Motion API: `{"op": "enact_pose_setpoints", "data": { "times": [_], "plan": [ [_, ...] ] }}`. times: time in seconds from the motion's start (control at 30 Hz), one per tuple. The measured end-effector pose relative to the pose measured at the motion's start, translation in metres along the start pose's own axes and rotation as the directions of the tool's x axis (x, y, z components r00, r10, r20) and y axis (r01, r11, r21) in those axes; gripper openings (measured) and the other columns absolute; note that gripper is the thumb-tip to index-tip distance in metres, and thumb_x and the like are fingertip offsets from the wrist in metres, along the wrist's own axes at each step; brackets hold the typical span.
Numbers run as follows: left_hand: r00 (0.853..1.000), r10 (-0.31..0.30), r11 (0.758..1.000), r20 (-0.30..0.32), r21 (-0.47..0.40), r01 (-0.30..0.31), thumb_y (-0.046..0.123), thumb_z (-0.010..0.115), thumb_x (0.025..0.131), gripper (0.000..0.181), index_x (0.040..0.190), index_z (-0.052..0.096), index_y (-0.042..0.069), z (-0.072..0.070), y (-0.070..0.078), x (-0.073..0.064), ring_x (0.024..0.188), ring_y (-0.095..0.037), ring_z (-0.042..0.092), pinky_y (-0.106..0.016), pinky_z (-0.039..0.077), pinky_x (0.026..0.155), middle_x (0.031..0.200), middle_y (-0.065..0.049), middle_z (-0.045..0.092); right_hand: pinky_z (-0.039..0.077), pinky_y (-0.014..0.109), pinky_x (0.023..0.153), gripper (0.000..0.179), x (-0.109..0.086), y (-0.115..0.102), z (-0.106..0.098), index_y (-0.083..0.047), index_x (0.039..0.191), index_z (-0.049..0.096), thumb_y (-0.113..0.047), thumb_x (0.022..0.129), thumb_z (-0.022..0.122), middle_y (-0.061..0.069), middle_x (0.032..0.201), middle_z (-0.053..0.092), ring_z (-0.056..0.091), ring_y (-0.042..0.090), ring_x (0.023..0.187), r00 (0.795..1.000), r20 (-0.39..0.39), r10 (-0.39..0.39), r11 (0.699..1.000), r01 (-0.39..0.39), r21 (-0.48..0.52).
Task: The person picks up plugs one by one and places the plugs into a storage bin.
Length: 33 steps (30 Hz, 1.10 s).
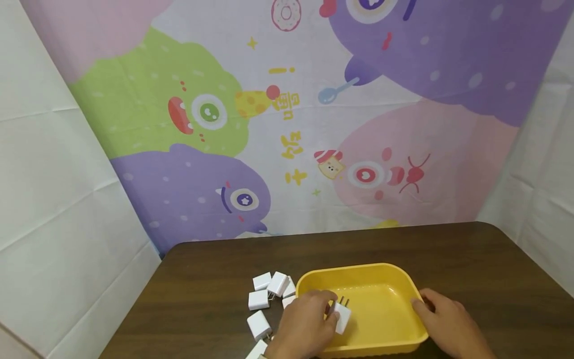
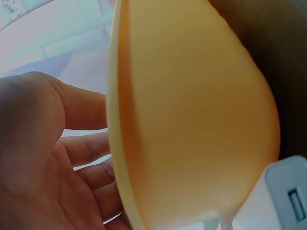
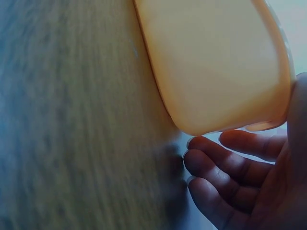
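Note:
Over the left part of a yellow plastic tray [image 1: 374, 309], my left hand [image 1: 305, 324] pinches a white charger plug [image 1: 343, 317] between thumb and fingers, its two metal prongs pointing up and away. The tray wall [image 2: 192, 105] hides that plug in the left wrist view. At the tray's right end, my right hand [image 1: 450, 319] holds the rim, thumb over the edge and fingers along the outside. Those curled fingers [image 3: 225, 163] show beneath the tray wall [image 3: 216, 62] in the right wrist view. The visible tray floor is bare yellow.
Left of the tray lie several more white charger plugs [image 1: 258, 300], some partly behind my left hand. One loose charger [image 2: 273, 201] shows its USB port near the tray wall. Everything stands on a dark wooden table [image 1: 202, 284], with a cartoon-printed cloth [image 1: 305, 149] behind it.

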<state>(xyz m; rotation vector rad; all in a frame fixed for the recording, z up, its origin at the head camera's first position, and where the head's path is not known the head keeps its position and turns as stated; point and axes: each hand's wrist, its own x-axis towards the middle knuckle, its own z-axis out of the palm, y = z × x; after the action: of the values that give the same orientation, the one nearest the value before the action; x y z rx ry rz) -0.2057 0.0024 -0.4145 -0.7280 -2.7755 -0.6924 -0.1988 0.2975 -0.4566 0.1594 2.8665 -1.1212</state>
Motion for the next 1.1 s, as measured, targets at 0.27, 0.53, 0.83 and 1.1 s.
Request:
{"op": "enact_pose_setpoints", "data": {
  "times": [0.27,0.53,0.83,1.1],
  "plan": [
    [0.999,-0.013,1.000,0.043,0.027,0.012,0.030,0.075,0.085,0.017,0.100,0.074,0.022,0.011,0.010,0.003,0.068,0.001,0.053,-0.027,0.041,0.057,0.074,0.021,0.059,0.035,0.034,0.060,0.032,-0.001,0.002,-0.002,-0.012,0.095,0.057,-0.042,0.103,0.048,0.003,0.070,0.048,0.046,0.019,0.064,1.000,0.002,0.013,1.000,-0.013,-0.009],
    [0.997,-0.017,0.999,0.069,0.045,0.014,0.030,0.074,0.083,0.017,0.098,0.075,0.021,0.019,0.021,0.009,0.066,-0.003,0.053,-0.027,0.043,0.059,0.070,0.019,0.056,0.037,0.035,0.061,0.035,0.001,0.002,-0.004,-0.012,0.101,0.060,-0.045,0.103,0.047,0.003,0.071,0.052,0.048,0.020,0.064,1.000,0.011,0.027,1.000,-0.028,0.010],
    [0.995,-0.023,0.996,0.100,0.093,0.014,0.032,0.073,0.083,0.016,0.098,0.075,0.027,0.030,0.033,0.016,0.065,-0.001,0.053,-0.028,0.042,0.056,0.070,0.020,0.055,0.037,0.035,0.061,0.038,0.002,0.003,-0.005,-0.011,0.103,0.060,-0.046,0.103,0.046,0.003,0.071,0.051,0.048,0.019,0.065,0.999,0.016,0.039,0.999,-0.039,-0.015],
    [0.992,-0.055,0.997,0.112,0.057,0.049,0.031,0.072,0.084,0.018,0.100,0.075,0.025,0.036,0.037,0.017,0.066,-0.001,0.053,-0.028,0.044,0.059,0.072,0.020,0.057,0.036,0.035,0.060,0.037,0.002,0.002,0.001,-0.012,0.094,0.057,-0.046,0.103,0.045,0.004,0.070,0.050,0.047,0.020,0.063,0.998,0.027,0.047,0.999,-0.048,0.010]
  ]
}}
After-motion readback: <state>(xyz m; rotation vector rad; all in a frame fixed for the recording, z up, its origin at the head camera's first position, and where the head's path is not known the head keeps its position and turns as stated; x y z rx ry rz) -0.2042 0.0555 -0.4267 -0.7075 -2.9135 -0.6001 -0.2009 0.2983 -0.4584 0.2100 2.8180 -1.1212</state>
